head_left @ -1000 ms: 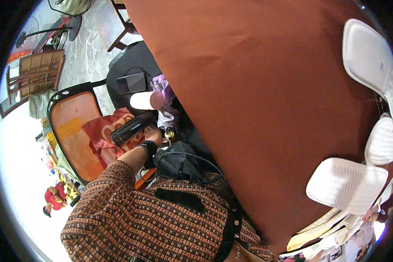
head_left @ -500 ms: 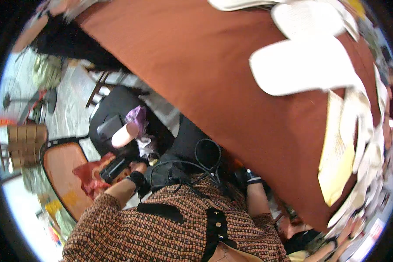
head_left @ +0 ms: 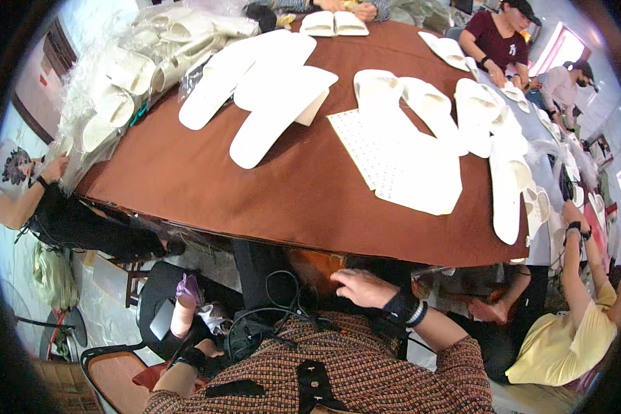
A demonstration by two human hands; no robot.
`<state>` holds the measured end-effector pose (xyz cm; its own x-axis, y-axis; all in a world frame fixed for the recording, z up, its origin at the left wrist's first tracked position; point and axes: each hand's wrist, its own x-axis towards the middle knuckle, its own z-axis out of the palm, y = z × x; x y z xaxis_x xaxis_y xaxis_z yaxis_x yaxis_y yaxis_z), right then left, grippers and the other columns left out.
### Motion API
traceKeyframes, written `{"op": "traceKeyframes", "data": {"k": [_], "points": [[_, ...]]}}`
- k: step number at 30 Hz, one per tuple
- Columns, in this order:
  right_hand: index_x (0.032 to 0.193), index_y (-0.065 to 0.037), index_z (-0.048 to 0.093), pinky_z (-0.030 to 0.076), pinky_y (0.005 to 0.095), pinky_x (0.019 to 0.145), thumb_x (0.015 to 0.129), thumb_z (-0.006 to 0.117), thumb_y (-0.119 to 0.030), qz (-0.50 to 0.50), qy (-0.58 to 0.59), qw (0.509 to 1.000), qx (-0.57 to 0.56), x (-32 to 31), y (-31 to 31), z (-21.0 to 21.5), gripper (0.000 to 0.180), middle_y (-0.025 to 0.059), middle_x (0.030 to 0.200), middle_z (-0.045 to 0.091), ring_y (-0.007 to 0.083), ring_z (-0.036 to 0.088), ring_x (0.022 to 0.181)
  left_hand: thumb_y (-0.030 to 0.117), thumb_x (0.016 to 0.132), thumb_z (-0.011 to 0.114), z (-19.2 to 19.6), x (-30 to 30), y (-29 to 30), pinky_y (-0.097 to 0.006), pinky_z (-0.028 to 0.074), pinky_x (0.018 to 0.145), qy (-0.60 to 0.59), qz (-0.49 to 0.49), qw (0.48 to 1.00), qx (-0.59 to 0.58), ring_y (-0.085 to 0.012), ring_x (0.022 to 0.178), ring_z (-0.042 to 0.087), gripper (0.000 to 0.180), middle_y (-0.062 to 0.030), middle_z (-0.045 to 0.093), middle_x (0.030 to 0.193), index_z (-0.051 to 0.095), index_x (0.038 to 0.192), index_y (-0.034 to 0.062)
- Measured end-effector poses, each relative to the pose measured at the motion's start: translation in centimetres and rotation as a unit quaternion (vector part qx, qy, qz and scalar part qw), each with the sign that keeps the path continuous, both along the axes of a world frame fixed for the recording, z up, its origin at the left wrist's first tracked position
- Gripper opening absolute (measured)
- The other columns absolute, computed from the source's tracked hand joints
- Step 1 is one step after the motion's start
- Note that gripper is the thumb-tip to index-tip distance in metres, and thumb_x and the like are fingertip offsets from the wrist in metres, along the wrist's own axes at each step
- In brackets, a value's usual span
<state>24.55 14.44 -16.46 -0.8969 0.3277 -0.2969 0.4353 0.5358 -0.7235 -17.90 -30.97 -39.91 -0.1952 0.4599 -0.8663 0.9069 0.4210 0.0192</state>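
Head view: holds nothing in the loosely extended right grip [head_left: 365, 288], on the near side of the worktop [head_left: 207, 186], near a looped black cord [head_left: 281, 272]. Gives no clear sight of any grasp in the left grip [head_left: 208, 348], low beside a pale pink cylinder [head_left: 182, 317] on a black seat [head_left: 156, 281]. Might snag the cord by sweeping rightmost fingers leftward, or topple the cylinder by raising the left carelessly.

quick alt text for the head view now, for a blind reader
The wearer's right hand is open near the edge of a brown table strewn with white slippers and pale sheets. The left hand is low beside a black seat bearing a pink cylinder. Other people are around the table.
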Motion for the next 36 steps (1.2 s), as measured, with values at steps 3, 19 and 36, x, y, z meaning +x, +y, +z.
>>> {"op": "traceKeyframes", "data": {"k": [3, 19, 36], "points": [[0.129, 0.0, 0.051, 0.049, 0.046, 0.092, 0.097, 0.056, -0.025, 0.07, 0.038, 0.995, -0.053, 2.4, -1.2, 5.9, 0.041, 0.0222, 0.12, 0.06, 0.0385, 0.06, 0.109, 0.04, 0.096, 0.049, 3.0, -2.2, 0.3, -0.044, 0.051, 0.088, 0.003, -0.028, 0.999, 0.043, -0.0316, 0.098, 0.068, 0.044, -0.0184, 0.069, 0.108, 0.067, 0.111, 0.003], [0.114, 0.002, 0.065, 0.053, 0.028, 0.084, 0.095, 0.057, -0.003, -0.075, 0.408, 0.908, 0.054, 1.6, 6.2, 28.2, 0.021, 0.0084, 0.099, 0.071, 0.0152, 0.067, 0.091, 0.022, 0.099, 0.052, 33.2, 7.5, 22.8, -0.039, 0.053, 0.063, -0.118, -0.033, 0.948, 0.293, -0.0277, 0.073, 0.069, 0.025, -0.0163, 0.068, 0.078, 0.065, 0.1, 0.0003], [0.117, 0.0, 0.06, 0.053, 0.0285, 0.072, 0.098, 0.053, -0.012, -0.229, 0.525, 0.788, -0.226, -5.0, 17.4, 20.9, 0.024, 0.0108, 0.093, 0.069, 0.0154, 0.066, 0.079, 0.036, 0.082, 0.07, 38.6, 9.2, 52.6, -0.052, 0.047, 0.088, 0.09, -0.052, 0.787, 0.609, -0.043, 0.105, 0.058, 0.076, -0.0217, 0.058, 0.113, 0.037, 0.143, 0.0032]]}}
